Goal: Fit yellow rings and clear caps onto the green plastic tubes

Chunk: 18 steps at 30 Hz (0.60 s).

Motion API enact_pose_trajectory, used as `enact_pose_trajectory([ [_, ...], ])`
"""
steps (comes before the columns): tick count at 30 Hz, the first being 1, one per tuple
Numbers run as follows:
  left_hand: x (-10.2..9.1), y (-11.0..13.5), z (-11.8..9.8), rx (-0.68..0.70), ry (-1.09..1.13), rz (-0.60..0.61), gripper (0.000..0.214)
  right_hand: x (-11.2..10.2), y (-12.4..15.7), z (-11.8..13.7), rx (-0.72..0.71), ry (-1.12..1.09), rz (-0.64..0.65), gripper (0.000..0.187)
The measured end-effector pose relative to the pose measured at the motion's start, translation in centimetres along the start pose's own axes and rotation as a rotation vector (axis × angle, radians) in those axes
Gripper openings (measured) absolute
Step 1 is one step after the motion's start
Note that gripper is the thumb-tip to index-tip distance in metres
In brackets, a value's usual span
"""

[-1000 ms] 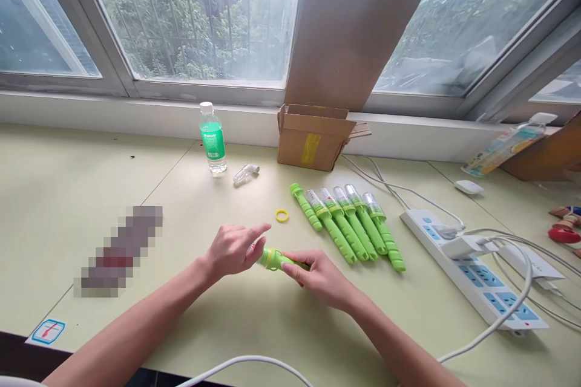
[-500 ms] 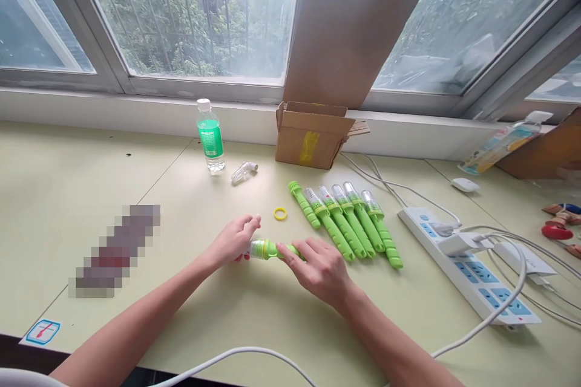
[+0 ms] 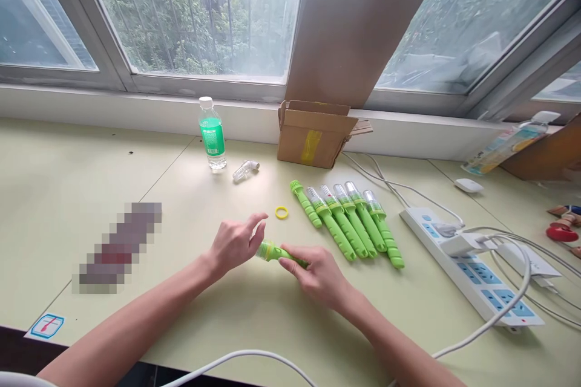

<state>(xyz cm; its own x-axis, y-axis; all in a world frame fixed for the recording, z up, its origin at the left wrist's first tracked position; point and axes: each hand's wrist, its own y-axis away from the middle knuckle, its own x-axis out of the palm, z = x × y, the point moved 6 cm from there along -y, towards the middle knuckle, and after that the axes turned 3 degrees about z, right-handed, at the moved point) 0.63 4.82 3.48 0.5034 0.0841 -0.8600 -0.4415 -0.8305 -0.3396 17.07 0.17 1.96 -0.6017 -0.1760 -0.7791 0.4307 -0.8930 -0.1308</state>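
Observation:
My right hand point(image 3: 315, 269) is closed round the handle of a green plastic stick point(image 3: 275, 252) with a clear, ribbed cap end, held low over the table. My left hand point(image 3: 238, 245) is at the cap end of that stick. Its index finger and thumb are stretched out and apart, while the other fingers and the cap's tip are hidden behind the hand. Just beyond the hands lies a yellow ring point(image 3: 281, 212). To the right, several similar green sticks point(image 3: 338, 233) with clear caps lie in a row, and one green stick without a cap point(image 3: 305, 204) is beside them.
A water bottle point(image 3: 212, 134) and small clear plastic pieces point(image 3: 246, 170) are at the back. An open cardboard box point(image 3: 313, 139) stands by the window. On the right lies a white power strip point(image 3: 469, 272) with cables. A blurred dark patch point(image 3: 120, 248) covers something on the left.
My left hand has turned, and its index finger and thumb now stretch up off the cap end. My right hand keeps hold of the green stick, with its fingers slightly shifted.

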Motion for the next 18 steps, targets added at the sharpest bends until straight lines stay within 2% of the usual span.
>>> enact_pose_trajectory([
  [3, -0.3, 0.4, -0.7, 0.188, -0.029, -0.047, 0.038, 0.5, -0.1, 0.2, 0.047, -0.222, 0.165, 0.040],
  [5, -0.5, 0.3, -0.7, 0.208, -0.002, -0.087, 0.036, 0.4, -0.1, 0.2, 0.022, -0.180, 0.125, 0.041],
  [7, -0.6, 0.0, -0.3, 0.099, 0.057, -0.112, 0.037, 0.0, -0.2, -0.1, -0.033, -0.001, -0.025, 0.037],
  [9, -0.3, -0.3, 0.4, -0.084, 0.176, -0.066, 0.040, -0.4, -0.2, -0.1, -0.127, 0.221, -0.172, 0.032],
  [12, 1.1, -0.4, 1.2, -0.353, 0.484, 0.170, 0.048, -0.6, 0.1, 0.6, -0.337, 0.549, -0.317, 0.024],
  [15, 2.2, 0.1, 1.7, -0.555, 0.703, 0.350, 0.057, -0.5, 0.4, 1.4, -0.475, 0.728, -0.367, 0.022],
  [18, 2.2, 0.1, 2.0, -0.571, 0.674, 0.352, 0.055, 0.1, 0.1, 1.5, -0.432, 0.761, -0.290, 0.028],
])
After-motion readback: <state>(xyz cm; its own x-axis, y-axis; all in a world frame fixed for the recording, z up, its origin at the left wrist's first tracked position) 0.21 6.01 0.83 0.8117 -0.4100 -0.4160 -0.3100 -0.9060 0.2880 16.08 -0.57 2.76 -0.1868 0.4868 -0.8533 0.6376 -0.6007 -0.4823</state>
